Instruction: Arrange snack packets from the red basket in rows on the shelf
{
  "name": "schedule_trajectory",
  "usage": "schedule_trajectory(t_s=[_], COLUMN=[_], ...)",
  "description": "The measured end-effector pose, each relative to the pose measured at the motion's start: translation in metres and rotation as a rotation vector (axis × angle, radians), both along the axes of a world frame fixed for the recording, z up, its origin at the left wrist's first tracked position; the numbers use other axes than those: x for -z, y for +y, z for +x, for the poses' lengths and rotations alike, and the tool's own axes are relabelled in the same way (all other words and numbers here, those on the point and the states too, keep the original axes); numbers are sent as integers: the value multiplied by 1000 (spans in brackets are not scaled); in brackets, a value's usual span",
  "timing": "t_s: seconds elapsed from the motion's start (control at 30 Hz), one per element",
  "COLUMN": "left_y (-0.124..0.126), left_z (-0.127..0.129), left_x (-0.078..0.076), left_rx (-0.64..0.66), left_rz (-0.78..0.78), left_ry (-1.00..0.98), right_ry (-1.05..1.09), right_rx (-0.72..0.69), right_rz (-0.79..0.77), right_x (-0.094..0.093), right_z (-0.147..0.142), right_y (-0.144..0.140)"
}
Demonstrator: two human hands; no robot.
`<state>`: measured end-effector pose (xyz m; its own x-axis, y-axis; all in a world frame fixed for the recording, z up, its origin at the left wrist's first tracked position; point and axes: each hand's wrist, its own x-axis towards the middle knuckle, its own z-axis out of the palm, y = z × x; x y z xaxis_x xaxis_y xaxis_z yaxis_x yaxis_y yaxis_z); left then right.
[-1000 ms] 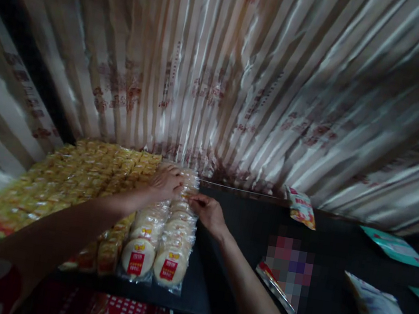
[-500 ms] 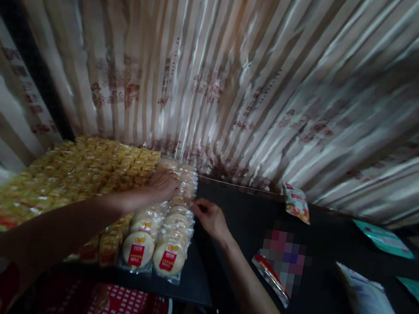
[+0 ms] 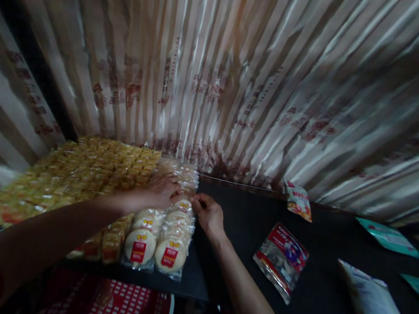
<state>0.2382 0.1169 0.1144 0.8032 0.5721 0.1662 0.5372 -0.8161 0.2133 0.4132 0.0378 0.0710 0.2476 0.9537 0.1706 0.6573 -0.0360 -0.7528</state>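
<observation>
Two columns of clear-wrapped round rice crackers [image 3: 170, 255] with red labels stand in overlapping rows on the dark table. Over the left column lies my left hand [image 3: 164, 190], its curled fingertips at a packet in the right column. At that column's right edge, my right hand [image 3: 208, 215] has thumb and forefinger pinched on the side of the same packet. The fingertips of both hands nearly meet, and my left hand hides part of the packets beneath it. A large block of yellow-wrapped snacks [image 3: 81, 178] adjoins on the left, passing under my left forearm.
On the dark table [image 3: 236, 236] to the right lie a red snack bag [image 3: 282, 260], a small white-and-red bag [image 3: 298, 200], green packets [image 3: 387, 236] and a white bag [image 3: 369, 304]. Pleated printed sheeting [image 3: 215, 72] hangs behind. A red basket [image 3: 128, 307] is below the front edge.
My left hand has shifted slightly right and down, toward my right hand. My right hand has risen a little at the column's edge. The view has moved slightly.
</observation>
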Motion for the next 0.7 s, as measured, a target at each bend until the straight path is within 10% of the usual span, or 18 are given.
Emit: schedule_trajectory(t_s=[0.27, 0.47, 0.7], left_y=[-2, -2, -8], left_z=[8, 9, 1], left_x=[0, -2, 0], left_rx=[-9, -21, -64], left_rz=[1, -28, -4], left_ry=[88, 120, -4], right_ry=[-51, 233, 251], right_rx=[165, -116, -9], right_rz=[-1, -89, -46], right_x=[-6, 2, 17], right_z=[4, 12, 4], right_y=[-19, -24, -18])
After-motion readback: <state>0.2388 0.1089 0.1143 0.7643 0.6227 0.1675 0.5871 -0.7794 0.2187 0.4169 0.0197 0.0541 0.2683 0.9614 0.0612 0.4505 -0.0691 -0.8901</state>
